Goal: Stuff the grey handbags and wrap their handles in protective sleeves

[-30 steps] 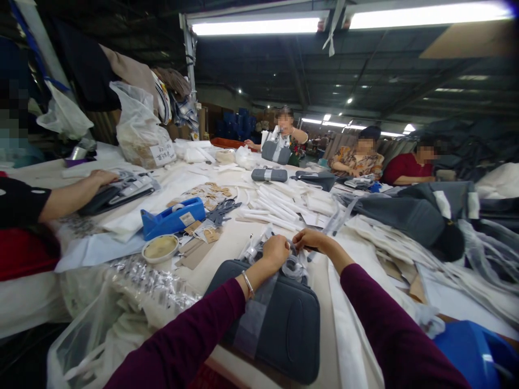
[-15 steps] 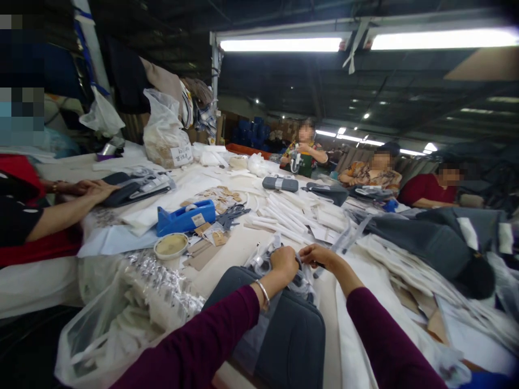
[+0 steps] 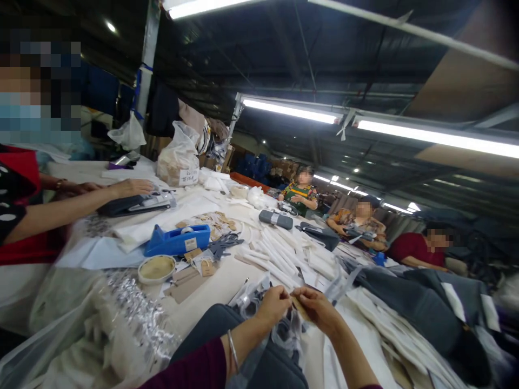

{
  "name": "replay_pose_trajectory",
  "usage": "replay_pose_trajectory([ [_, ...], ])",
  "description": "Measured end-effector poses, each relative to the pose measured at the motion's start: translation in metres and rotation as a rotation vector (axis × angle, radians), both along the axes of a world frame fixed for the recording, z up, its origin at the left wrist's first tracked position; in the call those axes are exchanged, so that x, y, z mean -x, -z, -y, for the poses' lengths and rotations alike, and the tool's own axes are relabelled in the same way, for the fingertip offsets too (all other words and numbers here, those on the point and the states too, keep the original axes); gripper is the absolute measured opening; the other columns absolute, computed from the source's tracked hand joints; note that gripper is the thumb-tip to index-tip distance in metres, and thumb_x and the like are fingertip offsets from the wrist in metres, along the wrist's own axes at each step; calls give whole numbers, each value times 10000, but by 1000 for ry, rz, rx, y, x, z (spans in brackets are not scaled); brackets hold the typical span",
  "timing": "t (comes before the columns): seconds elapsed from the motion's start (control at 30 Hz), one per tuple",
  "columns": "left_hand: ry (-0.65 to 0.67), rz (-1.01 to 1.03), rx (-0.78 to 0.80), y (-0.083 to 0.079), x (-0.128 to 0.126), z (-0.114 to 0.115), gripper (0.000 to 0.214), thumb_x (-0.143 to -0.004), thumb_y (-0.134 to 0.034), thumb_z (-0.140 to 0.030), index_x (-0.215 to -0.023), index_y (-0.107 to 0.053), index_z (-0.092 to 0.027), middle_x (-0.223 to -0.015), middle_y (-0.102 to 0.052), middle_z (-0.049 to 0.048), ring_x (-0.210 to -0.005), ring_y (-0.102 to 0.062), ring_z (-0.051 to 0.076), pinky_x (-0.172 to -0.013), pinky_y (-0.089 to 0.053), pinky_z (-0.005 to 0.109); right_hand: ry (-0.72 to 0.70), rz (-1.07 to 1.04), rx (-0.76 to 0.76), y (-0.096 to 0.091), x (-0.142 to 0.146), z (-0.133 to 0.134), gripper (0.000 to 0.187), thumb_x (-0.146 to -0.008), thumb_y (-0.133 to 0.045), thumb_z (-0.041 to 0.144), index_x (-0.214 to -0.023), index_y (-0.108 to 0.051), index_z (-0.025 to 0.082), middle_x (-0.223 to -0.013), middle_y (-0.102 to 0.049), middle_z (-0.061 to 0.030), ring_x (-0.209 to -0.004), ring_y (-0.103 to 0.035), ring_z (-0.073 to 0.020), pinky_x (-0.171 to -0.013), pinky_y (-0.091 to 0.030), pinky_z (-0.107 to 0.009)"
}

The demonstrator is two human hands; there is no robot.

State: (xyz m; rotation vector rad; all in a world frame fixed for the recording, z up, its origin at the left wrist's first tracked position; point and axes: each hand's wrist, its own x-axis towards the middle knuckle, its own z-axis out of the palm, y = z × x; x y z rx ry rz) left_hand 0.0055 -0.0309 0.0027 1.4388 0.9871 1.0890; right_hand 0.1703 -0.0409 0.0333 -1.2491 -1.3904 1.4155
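My left hand [image 3: 273, 308], with a bracelet at the wrist, is closed in a pinch above the grey bag. What its fingertips hold is too small to make out. Close beside it, my right hand [image 3: 318, 309] is closed on a brown cardboard tag [image 3: 300, 307]. A thin dark pointed piece [image 3: 300, 274] sticks up behind the right fingers; I cannot tell what it is. Below both hands lies the dark grey padded bag [image 3: 206, 329], partly hidden by my left arm. Clear plastic and grey straps [image 3: 286, 337] are bunched along its far edge.
A blue tape dispenser [image 3: 178, 240], a round tub [image 3: 156, 268] and loose brown tags [image 3: 207, 267] lie to the left. White strips [image 3: 279, 251] spread beyond my hands. Grey bags [image 3: 389, 289] are piled at right. A co-worker's hand [image 3: 132, 187] rests over another bag at left.
My view has tilted, and my hands sit lower in it. A brown tag now shows in my right hand. The co-worker at left has moved a hand farther over their bag.
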Motion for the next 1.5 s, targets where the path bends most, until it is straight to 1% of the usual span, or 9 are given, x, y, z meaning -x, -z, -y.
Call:
replay_pose_trajectory([
  [0.17,-4,226,194,-2,4,4,172,-666,-445,-44,-768,-467,-180,-572,-536,-48,-558,-558,101,-556,-373,208,44,-112,-47,6,2,8,440,-504,-797,300,-926,-700,222,-996,-687,-69,-931,-630,-238,-855,-459,-351],
  [0.4,-2,498,369,-16,24,25,315,-676,-501,-112,-983,-482,-180,-871,-658,22,-606,-585,70,-595,-391,209,230,25,-122,12,9,13,382,-565,-770,503,-650,-597,173,-591,-547,2,-552,-495,-123,-565,-426,-268],
  [0.73,-14,761,443,-14,31,23,406,-709,-522,-170,-1106,-443,-196,-905,-616,35,-695,-652,126,-594,-454,226,188,697,-362,7,24,1,246,-684,-588,441,-654,-627,200,-551,-569,-4,-528,-484,-151,-529,-364,-263],
  [0.87,-14,593,348,-15,25,25,407,-743,-419,-157,-1150,-438,-180,-971,-591,65,-705,-649,152,-580,-483,266,90,963,-526,0,36,-3,191,-704,-530,345,-566,-606,236,-579,-597,-24,-587,-544,-193,-557,-338,-290],
  [0.93,-15,341,129,-17,24,28,391,-747,-399,-135,-1119,-503,-197,-1040,-589,78,-789,-639,178,-669,-512,321,48,967,-568,0,39,-4,167,-691,-507,304,-568,-604,244,-604,-601,-28,-605,-558,-204,-568,-345,-301],
  [1.1,-243,-458,-476,-29,43,36,376,-724,-569,-184,-1096,-597,-234,-1221,-553,101,-1171,-450,318,-990,-370,478,70,646,-421,8,33,1,129,-666,-539,335,-632,-611,233,-565,-574,-15,-558,-538,-193,-565,-407,-310],
  [1.2,-41,-696,-485,-38,59,35,199,-779,-501,-160,-893,-656,-209,-964,-643,99,-958,-572,273,-823,-466,387,104,481,-367,8,30,16,214,-636,-591,315,-814,-651,212,-713,-646,-33,-665,-590,-204,-615,-453,-310],
  [1.33,208,-611,-731,-52,67,25,277,-837,-419,-144,-989,-637,-221,-975,-653,59,-892,-599,207,-808,-461,306,139,505,-471,1,34,38,404,-622,-658,284,-1020,-662,215,-1075,-655,-61,-976,-586,-245,-782,-468,-334],
  [1.5,214,-419,-560,-47,52,-5,385,-804,-397,-60,-1108,-595,-186,-1105,-647,44,-1041,-556,145,-944,-400,242,369,407,-346,10,35,51,308,-772,-576,415,-900,-721,175,-871,-716,-70,-914,-618,-257,-870,-444,-375],
])
